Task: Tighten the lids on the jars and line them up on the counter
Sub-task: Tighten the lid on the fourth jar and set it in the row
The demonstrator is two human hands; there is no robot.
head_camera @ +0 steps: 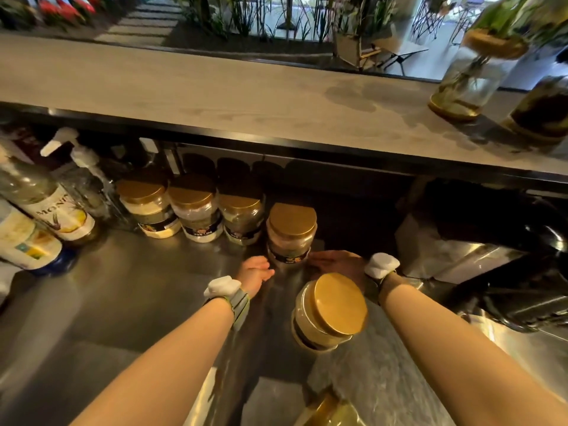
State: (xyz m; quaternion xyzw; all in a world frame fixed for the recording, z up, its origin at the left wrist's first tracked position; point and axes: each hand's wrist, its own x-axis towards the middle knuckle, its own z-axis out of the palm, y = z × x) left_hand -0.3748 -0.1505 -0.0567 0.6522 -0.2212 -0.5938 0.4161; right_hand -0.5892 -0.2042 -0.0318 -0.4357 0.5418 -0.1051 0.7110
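Three gold-lidded clear jars (192,207) stand in a row at the back of the steel counter (138,290), under the upper shelf. A fourth gold-lidded jar (290,233) stands just right of them, slightly forward. My left hand (253,272) lies open at its lower left with straight fingers beside the base. My right hand (336,262) lies open at its lower right, partly hidden. Whether either hand touches that jar is unclear. A fifth gold-lidded jar (330,312) stands nearer me, in front of my right wrist. A gold lid edge (325,410) shows at the bottom.
Syrup and pump bottles (58,207) crowd the left of the counter. A long pale upper counter (215,90) overhangs the jars, with large glass jars (467,78) on its right end. Dark equipment and crumpled plastic (461,241) fill the right side.
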